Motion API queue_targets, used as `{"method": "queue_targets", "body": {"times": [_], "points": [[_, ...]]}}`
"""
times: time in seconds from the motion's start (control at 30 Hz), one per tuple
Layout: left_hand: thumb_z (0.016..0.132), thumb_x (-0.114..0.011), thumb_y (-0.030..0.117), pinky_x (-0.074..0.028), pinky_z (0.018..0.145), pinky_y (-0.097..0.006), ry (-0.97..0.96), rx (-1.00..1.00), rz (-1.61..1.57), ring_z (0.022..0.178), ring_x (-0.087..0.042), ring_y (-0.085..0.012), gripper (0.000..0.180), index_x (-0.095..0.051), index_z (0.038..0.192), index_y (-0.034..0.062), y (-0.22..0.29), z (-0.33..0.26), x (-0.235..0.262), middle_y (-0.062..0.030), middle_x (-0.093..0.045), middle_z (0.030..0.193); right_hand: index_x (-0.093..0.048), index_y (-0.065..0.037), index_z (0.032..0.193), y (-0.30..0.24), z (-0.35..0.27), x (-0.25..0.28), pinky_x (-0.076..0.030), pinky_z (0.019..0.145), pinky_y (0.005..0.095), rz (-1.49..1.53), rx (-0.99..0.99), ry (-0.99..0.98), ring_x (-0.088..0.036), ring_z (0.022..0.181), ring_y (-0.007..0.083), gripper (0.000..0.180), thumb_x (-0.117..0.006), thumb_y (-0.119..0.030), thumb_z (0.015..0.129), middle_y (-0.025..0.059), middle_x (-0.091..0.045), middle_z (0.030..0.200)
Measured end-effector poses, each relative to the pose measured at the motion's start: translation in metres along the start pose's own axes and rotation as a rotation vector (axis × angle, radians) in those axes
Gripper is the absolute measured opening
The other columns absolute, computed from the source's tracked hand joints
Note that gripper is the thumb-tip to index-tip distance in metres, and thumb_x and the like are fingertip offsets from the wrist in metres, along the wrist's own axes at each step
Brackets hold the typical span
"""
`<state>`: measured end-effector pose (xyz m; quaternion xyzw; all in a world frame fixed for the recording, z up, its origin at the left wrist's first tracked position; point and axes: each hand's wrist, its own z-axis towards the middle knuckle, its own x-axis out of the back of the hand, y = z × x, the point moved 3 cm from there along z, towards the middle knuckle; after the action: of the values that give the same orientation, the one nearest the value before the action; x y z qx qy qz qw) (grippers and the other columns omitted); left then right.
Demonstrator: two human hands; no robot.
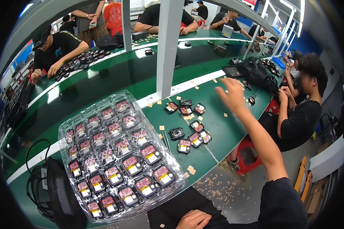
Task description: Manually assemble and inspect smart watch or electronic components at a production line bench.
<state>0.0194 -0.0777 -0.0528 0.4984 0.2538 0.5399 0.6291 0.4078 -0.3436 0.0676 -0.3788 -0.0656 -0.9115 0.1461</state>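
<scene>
My right hand [233,93] is raised over the far right of the green table [233,128], fingers spread, nothing visible in it. At the lower edge my left hand [193,220] rests on dark cloth, fingers curled together and the palm hidden. A clear plastic blister tray [179,186] at the left holds rows of square watch bodies [133,165] with black frames, red boards, yellow tape and white patches; crossed strips lie over several farther ones. Between tray and right hand lie two loose clusters: a far group of watch bodies [171,107] and a nearer group [184,145].
A grey metal post [166,53] rises behind the loose pieces. Small tan squares [191,170] litter table and floor. A black mesh bag [61,194] sits left of the tray. Co-workers sit across the line; another person [302,103] sits at right near a red stool [248,156].
</scene>
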Motion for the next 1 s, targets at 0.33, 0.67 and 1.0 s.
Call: {"method": "queue_targets", "body": {"times": [0.33,0.67,1.0], "points": [[0.084,-0.074,0.005,-0.055,0.072,-0.040,0.013,-0.012,-0.054,0.077,-0.069,-0.0294,0.005,-0.072,0.084,0.0009,-0.001,0.007,0.002,-0.0116,-0.071,0.084,-0.057,-0.004,0.132,0.134,-0.050,0.004,-0.049,0.100,0.0486,-0.267,-0.584,-0.363,-0.061,0.117,0.0414,0.057,-0.062,-0.047,0.095,0.0213,-0.064,0.127],[0.085,-0.074,0.006,-0.056,0.074,-0.039,-0.004,0.016,-0.021,0.080,-0.069,-0.0304,0.006,-0.072,0.087,0.0007,-0.008,0.005,-0.003,-0.0124,-0.071,0.086,-0.058,-0.009,0.134,0.118,0.003,-0.039,-0.049,0.101,0.0508,-0.209,-0.655,-0.472,-0.060,0.123,0.0416,0.056,-0.059,-0.050,0.095,0.0215,-0.051,0.142],[0.085,-0.074,0.006,-0.056,0.075,-0.040,0.004,0.010,-0.029,0.080,-0.069,-0.0302,0.005,-0.072,0.086,0.0015,-0.011,0.002,0.000,-0.0120,-0.070,0.086,-0.066,-0.002,0.118,-0.038,-0.038,0.005,-0.055,0.088,0.0431,0.167,-0.318,-0.385,-0.068,0.098,0.0356,0.039,-0.071,-0.030,0.091,0.0170,-0.063,0.113]]}}
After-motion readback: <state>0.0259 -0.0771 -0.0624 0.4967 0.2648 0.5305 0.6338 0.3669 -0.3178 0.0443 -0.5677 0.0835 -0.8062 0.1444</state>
